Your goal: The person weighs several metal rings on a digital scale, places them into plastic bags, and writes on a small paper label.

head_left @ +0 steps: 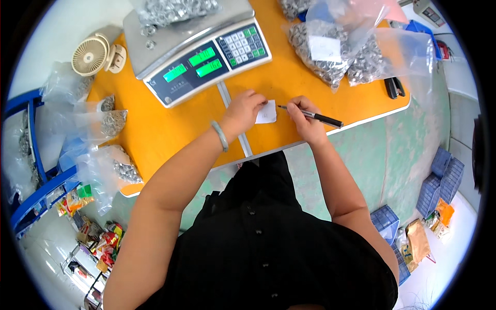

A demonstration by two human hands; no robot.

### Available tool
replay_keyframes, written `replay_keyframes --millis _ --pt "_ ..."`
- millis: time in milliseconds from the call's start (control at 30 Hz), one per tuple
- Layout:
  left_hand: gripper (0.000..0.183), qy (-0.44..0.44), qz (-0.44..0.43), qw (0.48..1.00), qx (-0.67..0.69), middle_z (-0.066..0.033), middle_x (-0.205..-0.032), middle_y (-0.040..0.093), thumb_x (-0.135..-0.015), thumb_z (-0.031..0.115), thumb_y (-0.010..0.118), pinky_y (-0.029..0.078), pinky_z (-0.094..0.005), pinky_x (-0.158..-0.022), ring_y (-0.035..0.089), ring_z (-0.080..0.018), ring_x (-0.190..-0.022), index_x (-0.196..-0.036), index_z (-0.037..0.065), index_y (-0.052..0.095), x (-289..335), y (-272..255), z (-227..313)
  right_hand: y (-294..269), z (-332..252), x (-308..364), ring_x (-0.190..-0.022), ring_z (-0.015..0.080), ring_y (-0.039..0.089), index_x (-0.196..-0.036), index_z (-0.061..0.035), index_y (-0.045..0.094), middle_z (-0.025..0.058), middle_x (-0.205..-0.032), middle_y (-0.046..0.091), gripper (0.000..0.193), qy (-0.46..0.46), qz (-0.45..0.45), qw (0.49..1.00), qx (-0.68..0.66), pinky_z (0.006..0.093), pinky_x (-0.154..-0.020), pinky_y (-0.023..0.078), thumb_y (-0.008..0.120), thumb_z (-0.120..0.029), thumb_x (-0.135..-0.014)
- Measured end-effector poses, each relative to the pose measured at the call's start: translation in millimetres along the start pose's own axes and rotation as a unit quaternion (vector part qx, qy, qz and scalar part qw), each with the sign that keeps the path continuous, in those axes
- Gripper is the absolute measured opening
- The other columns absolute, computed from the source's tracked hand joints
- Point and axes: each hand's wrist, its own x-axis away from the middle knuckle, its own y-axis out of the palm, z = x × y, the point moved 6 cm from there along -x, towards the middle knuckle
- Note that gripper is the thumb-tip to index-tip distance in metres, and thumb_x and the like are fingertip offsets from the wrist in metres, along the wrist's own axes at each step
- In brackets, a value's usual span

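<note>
A small white paper slip (266,112) with faint marks on it lies on the orange tabletop, a little right of the metal strip across the table. At the slip's upper left edge my left hand (244,112) has its fingers curled together, tips on the paper; a pale bangle (219,136) circles that wrist. Closed around a black marker pen (325,120), my right hand (307,121) rests just right of the slip. The pen's dark tip points left toward the paper, and I see a small gap between them.
A counting scale (194,64) with lit green displays carries a bag of metal parts (178,11). Bags of metal parts (316,54) stand far right, near a black stapler (394,88). A small fan (92,54) and more bags (114,123) line the left side.
</note>
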Motion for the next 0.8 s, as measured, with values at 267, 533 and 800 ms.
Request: replay_keyframes --millis 267,533,800 --pt "0.018 -0.081 0.039 0.996 0.017 -0.0142 -0.082 0.057 -0.075 0.005 0.059 0.045 -0.0366 -0.067 0.055 -0.0315 -0.077 -0.092 0.002 0.058 8.1 -77.0 28.5 -27.2 -20.7 -13.3 -0.079 0.0345 0.054 -0.081 -0.0048 0.049 0.0154 -0.085 0.052 0.01 0.079 -0.023 0.9 0.429 0.0425 -0.066 0.045 0.055 -0.007 -0.073" --pt "0.011 0.072 0.333 0.932 -0.122 -0.0128 -0.082 0.059 -0.082 0.011 0.055 0.046 -0.0313 -0.067 0.058 -0.0257 -0.075 -0.088 0.002 0.058 -59.6 -302.7 124.4 -26.9 -24.9 -26.4 -0.081 0.0312 0.052 -0.081 -0.0073 0.053 0.0119 -0.086 0.05 0.013 -0.103 0.024 0.838 0.536 0.0404 -0.066 0.045 0.055 -0.008 -0.068" --pt "0.022 -0.144 0.204 0.919 -0.304 -0.0135 -0.083 0.063 -0.078 0.018 0.055 0.047 -0.0328 -0.067 0.06 -0.0261 -0.076 -0.089 0.0 0.061 -181.4 -393.5 106.3 -23.7 -24.0 -26.4 -0.086 0.0308 0.048 -0.077 -0.0065 0.054 0.013 -0.087 0.049 0.007 -0.095 0.005 0.827 0.554 0.0412 -0.076 0.039 0.052 -0.007 -0.071"
